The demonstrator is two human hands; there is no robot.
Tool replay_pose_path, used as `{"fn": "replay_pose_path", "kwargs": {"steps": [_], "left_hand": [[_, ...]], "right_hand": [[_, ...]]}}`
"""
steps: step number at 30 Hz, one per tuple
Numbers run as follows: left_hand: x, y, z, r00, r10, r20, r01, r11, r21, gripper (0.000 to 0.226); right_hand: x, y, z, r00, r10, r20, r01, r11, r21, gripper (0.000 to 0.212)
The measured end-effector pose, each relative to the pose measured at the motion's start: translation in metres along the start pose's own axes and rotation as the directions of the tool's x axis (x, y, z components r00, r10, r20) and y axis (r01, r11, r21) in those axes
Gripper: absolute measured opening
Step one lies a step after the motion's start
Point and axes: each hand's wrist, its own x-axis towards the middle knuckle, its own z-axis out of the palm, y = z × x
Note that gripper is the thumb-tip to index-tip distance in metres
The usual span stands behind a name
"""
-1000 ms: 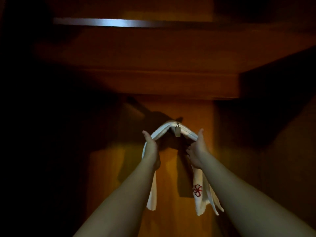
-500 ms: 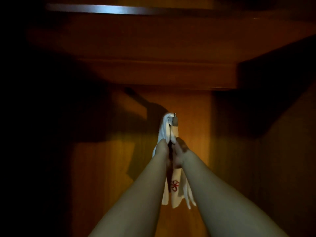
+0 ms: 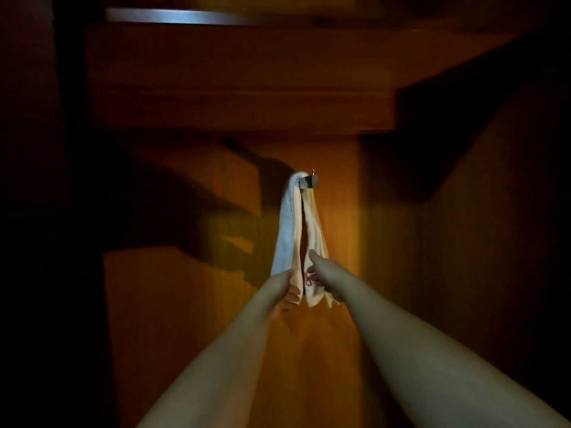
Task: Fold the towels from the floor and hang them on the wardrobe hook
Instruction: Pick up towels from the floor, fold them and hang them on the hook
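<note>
Folded white towel (image 3: 292, 230) with red embroidered mark draped over small metal wardrobe hook (image 3: 310, 181), frame centre, both halves hanging down against orange-brown wooden back panel (image 3: 336, 230). Left hand (image 3: 285, 290) grips lower end of left half, fingers curled beneath. Right hand (image 3: 321, 273) holds lower end of right half; fingers hidden behind cloth, thumb on top. Wooden shelf (image 3: 241, 109) overhangs above; pale metal rail (image 3: 185, 17) upper left. Deep shadow both sides.

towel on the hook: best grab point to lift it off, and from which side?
Likely pinch the towel at its fold just under the hook, coming from the front: both halves hang down together there, so lifting up clears it in one piece.
</note>
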Motion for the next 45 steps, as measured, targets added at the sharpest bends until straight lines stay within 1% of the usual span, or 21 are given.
{"fn": "replay_pose_path", "kwargs": {"steps": [1,3,6,9,11,14,16,18,21,24,26,29,34,36,39,41,45], "left_hand": [[-0.011,-0.006,-0.004,0.999,0.042,0.024,-0.043,0.999,0.031,0.051],[-0.038,-0.022,-0.011,0.997,0.071,0.03,-0.075,0.986,0.15,0.047],[-0.081,-0.055,-0.025,0.991,0.133,0.009,-0.128,0.928,0.349,0.034],[-0.114,-0.089,-0.034,0.985,0.163,0.05,-0.163,0.81,0.563,0.033],[-0.138,-0.114,-0.038,0.986,0.14,0.091,-0.164,0.712,0.683,0.034],[-0.166,-0.156,-0.039,0.983,0.108,0.149,-0.184,0.596,0.782,0.049],[-0.184,-0.189,-0.037,0.976,0.069,0.207,-0.209,0.571,0.794,0.056],[-0.199,-0.225,-0.032,0.959,0.02,0.284,-0.246,0.56,0.791,0.056],[-0.216,-0.274,-0.016,0.941,0.001,0.338,-0.291,0.512,0.808,0.055],[-0.229,-0.32,0.011,0.918,-0.032,0.395,-0.342,0.439,0.831,0.058],[-0.238,-0.348,0.032,0.892,-0.056,0.45,-0.39,0.409,0.825,0.057],[-0.252,-0.384,0.067,0.839,-0.081,0.539,-0.466,0.406,0.786,0.054],[-0.277,-0.422,0.151,0.73,-0.187,0.658,-0.544,0.424,0.724,0.041],[-0.287,-0.434,0.191,0.712,-0.201,0.672,-0.556,0.424,0.715,0.042],[-0.305,-0.448,0.256,0.714,-0.231,0.661,-0.551,0.397,0.734,0.048],[-0.318,-0.456,0.301,0.703,-0.263,0.661,-0.554,0.381,0.74,0.047],[-0.339,-0.471,0.393,0.644,-0.349,0.68,-0.604,0.313,0.733,0.045]], "right_hand": [[-0.012,0.004,0.001,1.0,-0.023,-0.019,0.021,0.998,-0.067,0.073],[-0.041,0.018,0.006,0.999,-0.027,-0.036,0.019,0.979,-0.201,0.069],[-0.088,0.04,0.014,0.998,-0.028,-0.059,0.009,0.953,-0.303,0.073],[-0.136,0.07,0.025,0.997,-0.023,-0.07,-0.013,0.881,-0.472,0.062],[-0.169,0.095,0.033,0.997,0.009,-0.08,-0.053,0.823,-0.565,0.061],[-0.222,0.143,0.04,0.996,0.046,-0.076,-0.083,0.778,-0.623,0.06],[-0.26,0.181,0.044,0.997,0.046,-0.058,-0.073,0.762,-0.643,0.062],[-0.297,0.22,0.044,0.996,0.059,-0.062,-0.085,0.747,-0.659,0.065],[-0.346,0.275,0.042,0.988,0.12,-0.094,-0.151,0.701,-0.697,0.068],[-0.389,0.326,0.034,0.978,0.193,-0.077,-0.186,0.652,-0.735,0.072],[-0.417,0.357,0.028,0.97,0.234,-0.07,-0.207,0.63,-0.748,0.073],[-0.458,0.401,0.012,0.953,0.286,-0.098,-0.261,0.615,-0.744,0.071],[-0.522,0.471,-0.03,0.918,0.365,-0.154,-0.361,0.611,-0.704,0.066],[-0.544,0.498,-0.053,0.898,0.408,-0.167,-0.4,0.594,-0.698,0.067],[-0.574,0.538,-0.093,0.866,0.47,-0.169,-0.451,0.588,-0.672,0.068],[-0.592,0.562,-0.123,0.844,0.508,-0.172,-0.487,0.591,-0.643,0.068],[-0.62,0.611,-0.186,0.791,0.582,-0.189,-0.568,0.583,-0.58,0.067]]}}
